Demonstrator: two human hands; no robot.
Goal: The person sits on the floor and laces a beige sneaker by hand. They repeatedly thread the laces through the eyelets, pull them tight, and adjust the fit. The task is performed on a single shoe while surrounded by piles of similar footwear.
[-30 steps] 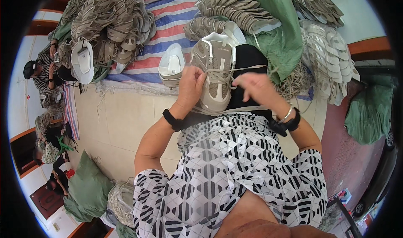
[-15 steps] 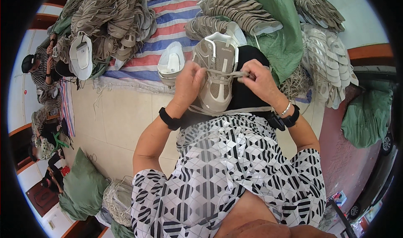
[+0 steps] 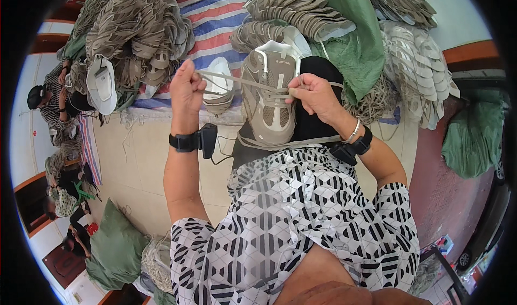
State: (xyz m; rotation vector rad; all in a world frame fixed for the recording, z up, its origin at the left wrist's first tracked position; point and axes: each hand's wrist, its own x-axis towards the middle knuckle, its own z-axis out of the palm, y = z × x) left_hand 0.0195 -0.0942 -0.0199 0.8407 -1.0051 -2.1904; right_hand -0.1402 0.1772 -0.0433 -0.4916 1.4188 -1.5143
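A beige and white sneaker upper [image 3: 269, 97] rests on my lap, toe end toward me. A flat beige shoelace [image 3: 231, 80] runs through its eyelets. Off to the left, my left hand [image 3: 186, 89] is closed on the lace and pulls a length of it out taut. My right hand [image 3: 311, 94] pinches the lace at the right edge of the eyelets, close against the upper. More lace lies slack across my lap below the toe. Left of the sneaker upper, another white-lined upper [image 3: 218, 87] stands on the striped sheet, partly crossed by the stretched lace.
Piles of beige uppers [image 3: 132, 33] and rows of stacked uppers [image 3: 296, 11] lie on a striped sheet [image 3: 215, 19]. A green sack [image 3: 355, 46] and a bundle of laces [image 3: 371, 101] are at the right. Other people sit working along the far left.
My left hand has moved left and up from the upper, drawing out a length of lace. My right hand has come left, nearer the eyelets.
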